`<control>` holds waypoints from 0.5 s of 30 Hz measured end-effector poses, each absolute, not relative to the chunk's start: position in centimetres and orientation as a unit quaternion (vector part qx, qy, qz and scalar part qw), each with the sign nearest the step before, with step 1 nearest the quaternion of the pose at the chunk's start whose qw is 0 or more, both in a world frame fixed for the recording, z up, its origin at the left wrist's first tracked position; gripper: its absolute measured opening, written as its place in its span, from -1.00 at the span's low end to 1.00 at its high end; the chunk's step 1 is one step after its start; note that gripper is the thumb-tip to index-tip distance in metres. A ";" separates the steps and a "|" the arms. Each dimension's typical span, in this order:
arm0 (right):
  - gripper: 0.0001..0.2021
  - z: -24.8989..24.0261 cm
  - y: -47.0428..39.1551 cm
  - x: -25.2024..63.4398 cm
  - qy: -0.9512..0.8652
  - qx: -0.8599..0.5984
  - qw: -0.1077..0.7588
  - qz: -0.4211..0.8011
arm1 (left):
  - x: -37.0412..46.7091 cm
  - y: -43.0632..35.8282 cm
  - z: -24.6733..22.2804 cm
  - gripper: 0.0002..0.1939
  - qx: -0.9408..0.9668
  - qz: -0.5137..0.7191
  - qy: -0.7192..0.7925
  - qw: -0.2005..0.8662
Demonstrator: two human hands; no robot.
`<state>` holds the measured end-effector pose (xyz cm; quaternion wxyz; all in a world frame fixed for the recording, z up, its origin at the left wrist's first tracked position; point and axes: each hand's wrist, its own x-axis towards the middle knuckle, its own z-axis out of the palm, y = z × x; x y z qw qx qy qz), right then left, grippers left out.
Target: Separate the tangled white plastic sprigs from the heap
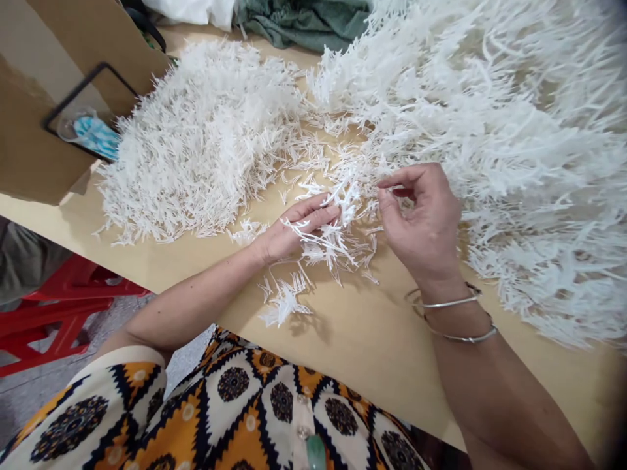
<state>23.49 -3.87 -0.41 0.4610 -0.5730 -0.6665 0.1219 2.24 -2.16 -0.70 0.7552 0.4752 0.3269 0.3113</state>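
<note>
Left hand (290,230): clutched branching white sprigs (349,202)!
Right hand (422,222): hovered close by, thumb and forefinger nearly meeting; gripping anything? Couldn't tell.
White heap (196,143): sprawled beyond.

Bare counter (372,352) at lower centre gives a way through, right of a small clump (285,301). A large white pile (519,150) blocks the upper right, a smaller pile (196,143) the upper left, beside a cardboard box (29,117). Loose bits (306,156) litter the narrow gap between the piles.
</note>
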 end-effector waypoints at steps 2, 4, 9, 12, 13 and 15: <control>-0.92 0.3 -4.2 23.0 -0.670 -0.558 0.462 0.160 | 2.2 -2.1 -0.7 -0.52 0.479 0.306 0.311 0.762; -0.86 0.6 -4.4 22.7 -0.677 -0.543 0.447 0.218 | 2.2 -2.1 -0.8 -0.53 0.479 0.303 0.307 0.765; -0.89 -0.3 -4.4 22.5 -0.690 -0.510 0.435 0.275 | 2.3 -2.3 -0.9 -0.53 0.511 0.299 0.321 0.739; -0.89 -0.6 -4.4 22.4 -0.691 -0.512 0.435 0.266 | 2.4 -2.3 -1.2 -0.53 0.560 0.327 0.340 0.681; -0.89 -0.5 -4.5 22.4 -0.694 -0.512 0.433 0.263 | 2.4 -2.3 -1.4 -0.52 0.576 0.336 0.343 0.661; -0.90 -0.1 -4.6 22.2 -0.702 -0.514 0.429 0.244 | 2.4 -2.3 -1.8 -0.52 0.599 0.343 0.336 0.641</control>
